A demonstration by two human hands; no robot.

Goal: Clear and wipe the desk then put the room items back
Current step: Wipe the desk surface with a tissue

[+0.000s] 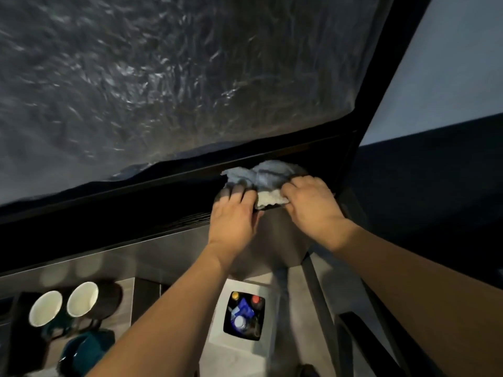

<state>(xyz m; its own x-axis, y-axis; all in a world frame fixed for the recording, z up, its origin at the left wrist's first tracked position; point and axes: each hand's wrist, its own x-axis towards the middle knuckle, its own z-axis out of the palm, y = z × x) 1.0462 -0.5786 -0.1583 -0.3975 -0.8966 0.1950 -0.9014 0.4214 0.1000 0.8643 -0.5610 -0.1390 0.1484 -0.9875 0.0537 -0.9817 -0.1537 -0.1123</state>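
At the lower left, two white-lined mugs (65,306) lie on their sides on a dark tray, with a teal dish (87,349) just below them; these look like room items not yet put back. Further right, a square bin (243,319) holds bottles with coloured caps. Above it, the left hand (234,213) presses a blue-grey cloth (261,174) against the dark lower frame of the plastic-covered screen (163,77), its fingers laid fairly straight over the cloth's near edge. Just beside it, the right hand (310,197) curls its fingers round the cloth's pale underside, bunching it. The step in hand appears to be wiping, here along the ledge (163,202) rather than the desk top. The next move probably calls for sliding the cloth along the ledge with even pressure, both hands keeping it gathered.
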